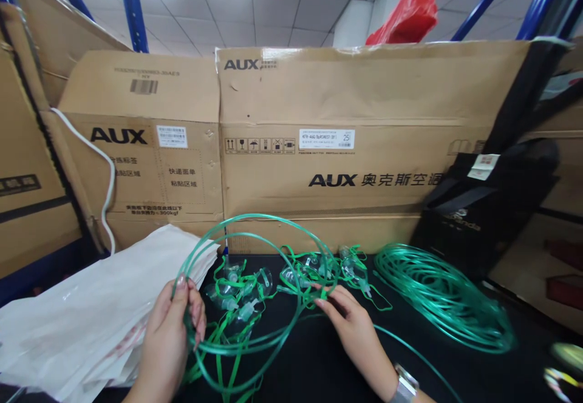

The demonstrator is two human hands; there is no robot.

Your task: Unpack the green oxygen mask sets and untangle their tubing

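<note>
Loops of clear green tubing point(243, 349) stand upright between my two hands. My left hand point(175, 318) is closed around the left side of the coil, thumb on top. At the coil's right side, my right hand point(350, 324) pinches the tubing between thumb and fingertips. One length of tubing trails behind my right wrist toward the lower right. Behind and through the loops lie several clear plastic masks point(248, 311) with green straps, partly hidden by the coil. More masks point(353, 267) with straps lie farther back, beyond my right hand.
A large coil of green tubing point(449, 300) lies on the black table point(337, 369) at right. White plastic bags point(100, 306) are stacked at left. Cardboard boxes point(373, 99) form a wall behind, with a black bag point(473, 209) against them. A roll of tape point(567, 354) sits far right.
</note>
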